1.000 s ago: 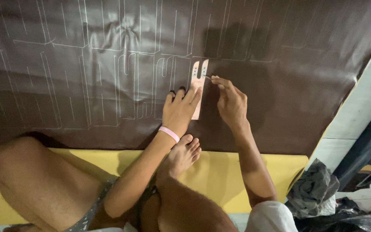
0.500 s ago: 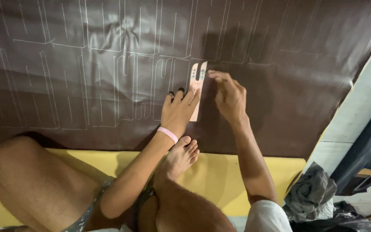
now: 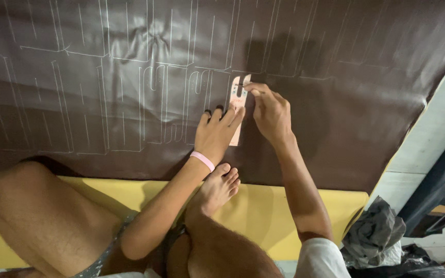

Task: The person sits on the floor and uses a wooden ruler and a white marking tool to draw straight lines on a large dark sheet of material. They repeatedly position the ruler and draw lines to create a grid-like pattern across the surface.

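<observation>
Nearest to you are your bare knees and your bare foot [image 3: 217,188], which rests on a yellow mat [image 3: 284,211] with a smooth, flat surface. At the right edge of the mat, on the floor, lie a crumpled grey bag [image 3: 374,234] and a black plastic bag [image 3: 418,262]; you cannot tell what is inside them.

Further out, a big sheet of dark brown material [image 3: 336,103], glossy like leather and a little wrinkled, covers the floor. Thin pale lines are drawn on it in long narrow shapes, row beside row.

Your left hand [image 3: 216,136], with a pink band [image 3: 202,160] on the wrist, lies flat on the sheet. Its fingers are spread and press the lower part of a slim, pale pink template [image 3: 237,110], a stiff strip with a slot near its top end. The template lies on the sheet, between your two hands.

Your right hand [image 3: 271,113] is just beside the template's upper end. Its grip is pressed together, thumb against fingertips, pinching a thin marking tool [image 3: 244,85] whose tip touches the template's top edge.
</observation>
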